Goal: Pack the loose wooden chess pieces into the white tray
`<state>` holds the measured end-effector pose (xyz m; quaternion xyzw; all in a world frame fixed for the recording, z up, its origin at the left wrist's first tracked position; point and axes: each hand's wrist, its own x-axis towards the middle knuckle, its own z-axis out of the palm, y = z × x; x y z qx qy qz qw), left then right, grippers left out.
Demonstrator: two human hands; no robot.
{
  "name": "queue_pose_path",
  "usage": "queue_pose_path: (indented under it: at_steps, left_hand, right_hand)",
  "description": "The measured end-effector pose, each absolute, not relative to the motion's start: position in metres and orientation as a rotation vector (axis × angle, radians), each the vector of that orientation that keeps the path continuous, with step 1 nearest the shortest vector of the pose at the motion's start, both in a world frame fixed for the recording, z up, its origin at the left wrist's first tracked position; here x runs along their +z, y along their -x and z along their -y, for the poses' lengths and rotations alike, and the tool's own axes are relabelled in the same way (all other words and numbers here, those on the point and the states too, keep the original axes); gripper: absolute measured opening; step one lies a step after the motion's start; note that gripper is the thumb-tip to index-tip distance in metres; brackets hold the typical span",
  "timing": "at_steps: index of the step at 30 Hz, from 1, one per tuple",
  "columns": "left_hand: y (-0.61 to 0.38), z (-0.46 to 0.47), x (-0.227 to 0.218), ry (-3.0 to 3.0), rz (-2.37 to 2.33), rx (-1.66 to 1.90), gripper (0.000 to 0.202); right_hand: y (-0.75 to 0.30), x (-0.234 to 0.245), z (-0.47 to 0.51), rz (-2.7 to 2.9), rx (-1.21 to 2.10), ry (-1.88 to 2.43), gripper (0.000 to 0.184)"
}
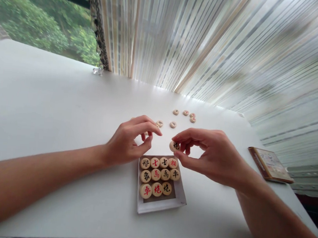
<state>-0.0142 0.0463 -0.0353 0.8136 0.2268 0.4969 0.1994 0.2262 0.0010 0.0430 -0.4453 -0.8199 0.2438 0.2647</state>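
Note:
My right hand (208, 154) pinches a round wooden chess piece (175, 146) with a black character, just above the far edge of a small white tray (180, 197). The tray holds several wooden chess pieces (157, 175) with red and black characters, laid in rows. My left hand (131, 140) hovers at the tray's far left corner with its fingers curled toward the thumb; I cannot make out anything in them.
Several loose chess pieces (185, 115) lie on the white table (53, 99) beyond my hands. A brown box lid (271, 164) lies at the right near the table's edge. Striped blinds and a window stand behind the table.

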Motion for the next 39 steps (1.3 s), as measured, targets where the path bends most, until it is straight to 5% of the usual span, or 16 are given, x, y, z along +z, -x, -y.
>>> queue_pose_path:
  at_steps: [39]
  left_hand:
    - [0.013, -0.047, -0.035, -2.306, -0.666, 1.316, 0.024]
  right_hand:
    - [-0.235, -0.003, 0.062, 2.453, 0.559, 1.021, 0.013]
